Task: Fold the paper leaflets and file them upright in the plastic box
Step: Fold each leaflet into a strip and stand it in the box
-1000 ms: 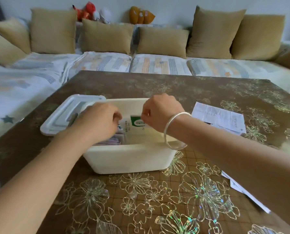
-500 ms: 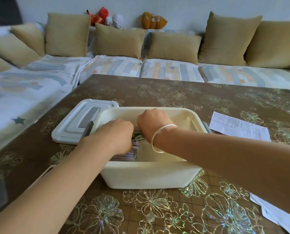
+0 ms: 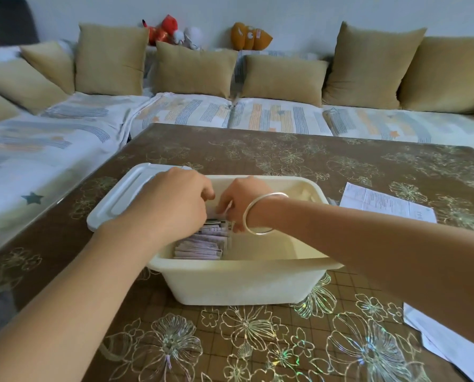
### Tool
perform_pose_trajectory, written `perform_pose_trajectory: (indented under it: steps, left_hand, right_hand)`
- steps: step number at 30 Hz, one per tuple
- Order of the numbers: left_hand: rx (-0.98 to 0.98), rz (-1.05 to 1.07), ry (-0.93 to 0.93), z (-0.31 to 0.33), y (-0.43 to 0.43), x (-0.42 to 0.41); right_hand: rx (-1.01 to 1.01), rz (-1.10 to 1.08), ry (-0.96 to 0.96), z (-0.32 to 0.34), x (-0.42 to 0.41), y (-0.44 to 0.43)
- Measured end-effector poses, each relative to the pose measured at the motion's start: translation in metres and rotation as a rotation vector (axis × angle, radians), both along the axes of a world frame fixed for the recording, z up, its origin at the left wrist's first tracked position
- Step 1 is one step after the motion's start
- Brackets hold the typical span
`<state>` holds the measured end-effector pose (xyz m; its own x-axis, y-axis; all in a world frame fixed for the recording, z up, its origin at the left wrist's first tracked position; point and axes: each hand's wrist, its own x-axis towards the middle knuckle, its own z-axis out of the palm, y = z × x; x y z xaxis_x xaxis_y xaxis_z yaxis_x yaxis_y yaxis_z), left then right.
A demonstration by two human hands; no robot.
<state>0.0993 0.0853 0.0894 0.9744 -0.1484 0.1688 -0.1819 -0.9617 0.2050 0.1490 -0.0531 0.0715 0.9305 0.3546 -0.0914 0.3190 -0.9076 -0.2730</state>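
The plastic box (image 3: 238, 282) sits on the table (image 3: 285, 155), and both hands reach into its left half. A row of folded leaflets (image 3: 200, 244) stands upright there, packed against the left wall. Above the row, the right hand (image 3: 241, 201), with a silver bangle (image 3: 257, 231) at the wrist, pinches the top of a white leaflet (image 3: 218, 210) with curled fingers. The left hand (image 3: 172, 205) is curled at that leaflet's 9 o'clock side; its fingertips are hidden, so I cannot tell whether it grips the paper. The box's lid (image 3: 114, 202) lies at the box's 10 o'clock, touching its rim. An open sheet (image 3: 384, 202) lies flat at 2 o'clock, and loose sheets (image 3: 434, 340) at 4 o'clock.
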Motion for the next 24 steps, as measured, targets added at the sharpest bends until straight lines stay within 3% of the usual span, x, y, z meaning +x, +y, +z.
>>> perform_pose_trajectory:
  steps: [3, 6, 10, 12, 14, 16, 19, 22, 24]
  left_hand:
    - [-0.088, -0.031, -0.061, 0.008, -0.004, -0.010]
    - [-0.230, -0.124, -0.116, 0.012, -0.028, -0.027]
    - [-0.395, -0.286, -0.209, 0.011, -0.080, -0.055]
    - [-0.450, -0.363, -0.257, 0.006, -0.107, -0.070]
    - [-0.495, -0.424, -0.265, -0.003, -0.132, -0.085]
    - [-0.525, -0.471, -0.223, -0.017, -0.155, -0.100]
    - [-0.487, -0.501, -0.095, -0.044, -0.189, -0.118]
    - [-0.404, -0.495, 0.025, -0.072, -0.210, -0.123]
    - [-0.354, -0.474, 0.070, -0.085, -0.217, -0.126]
  right_hand:
    - [0.108, -0.027, -0.040, 0.018, -0.010, -0.018]
    - [0.349, -0.043, 0.011, 0.033, -0.040, -0.052]
    - [0.672, -0.154, -0.163, 0.042, -0.088, -0.125]
    - [0.737, -0.303, -0.260, 0.033, -0.115, -0.173]
    - [0.648, -0.483, -0.345, 0.007, -0.147, -0.222]
    - [0.373, -0.600, -0.379, -0.026, -0.174, -0.263]
    - [-0.020, -0.587, -0.198, -0.073, -0.215, -0.292]
    - [-0.088, -0.422, -0.196, -0.105, -0.236, -0.286]
    - [-0.018, -0.337, -0.226, -0.113, -0.242, -0.278]
